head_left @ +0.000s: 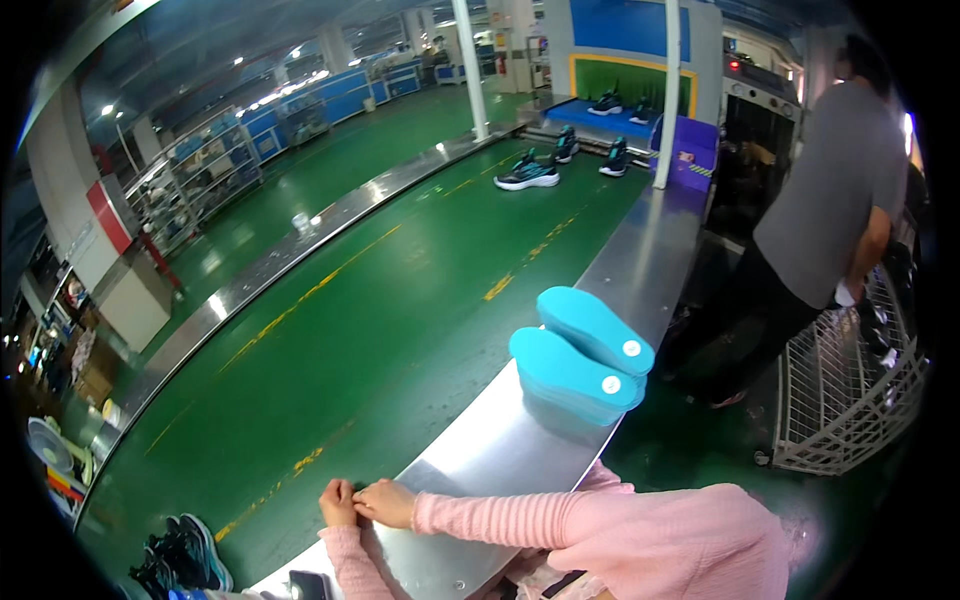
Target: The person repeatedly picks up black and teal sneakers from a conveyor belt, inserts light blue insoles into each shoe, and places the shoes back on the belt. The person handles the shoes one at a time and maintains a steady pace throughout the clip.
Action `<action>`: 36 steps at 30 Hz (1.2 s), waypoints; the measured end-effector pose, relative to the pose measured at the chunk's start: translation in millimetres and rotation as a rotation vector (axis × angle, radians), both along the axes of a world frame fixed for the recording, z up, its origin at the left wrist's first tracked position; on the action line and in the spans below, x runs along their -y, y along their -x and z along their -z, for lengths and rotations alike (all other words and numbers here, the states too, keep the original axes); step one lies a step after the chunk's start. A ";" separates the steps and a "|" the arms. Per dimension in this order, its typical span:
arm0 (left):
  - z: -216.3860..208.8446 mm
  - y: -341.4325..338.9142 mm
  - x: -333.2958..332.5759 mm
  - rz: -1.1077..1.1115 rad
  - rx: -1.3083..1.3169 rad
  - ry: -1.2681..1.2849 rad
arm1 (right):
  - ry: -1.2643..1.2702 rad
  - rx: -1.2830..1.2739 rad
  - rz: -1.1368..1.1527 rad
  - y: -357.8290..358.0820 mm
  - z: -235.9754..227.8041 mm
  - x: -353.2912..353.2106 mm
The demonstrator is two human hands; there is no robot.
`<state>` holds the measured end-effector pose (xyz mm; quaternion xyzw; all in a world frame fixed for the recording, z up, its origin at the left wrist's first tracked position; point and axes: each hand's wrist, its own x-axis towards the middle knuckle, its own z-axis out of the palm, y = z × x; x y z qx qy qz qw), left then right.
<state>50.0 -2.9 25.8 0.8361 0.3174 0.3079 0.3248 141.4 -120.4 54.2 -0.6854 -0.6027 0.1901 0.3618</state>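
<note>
- Pink sleeves (490,520) lie nearest the camera and cross the metal surface (465,445), which perhaps gives support to the forearms.
- Left hand (338,503) and right hand (388,504) come together where the surface meets the green belt (370,310). Their fingers are bent; I cannot tell whether something small is gripped between them.
- Teal insoles (565,368) are on the surface, beyond the right arm, in two stacks side by side, probably to be within easy reach. Their round white labels face upward, maybe for easy checking.
- Dark phone-like object (310,585) lies near the left forearm.
- Dark shoes (190,555) are at the belt's lower left, others (527,174) at its far end.
- Co-worker (825,190) stands at right, beside a wire cart (845,400).
</note>
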 end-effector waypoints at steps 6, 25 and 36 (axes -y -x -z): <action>-9.1 -3.7 -4.9 -0.059 -0.074 0.102 | -0.053 0.046 -0.007 -1.4 5.1 -7.9; -8.8 -8.7 -6.8 0.016 -0.026 0.255 | -0.530 0.013 0.073 -4.6 -5.9 11.4; -35.0 -14.3 25.4 -0.112 -0.262 0.055 | -0.386 -0.105 -0.026 -195.5 -209.1 205.6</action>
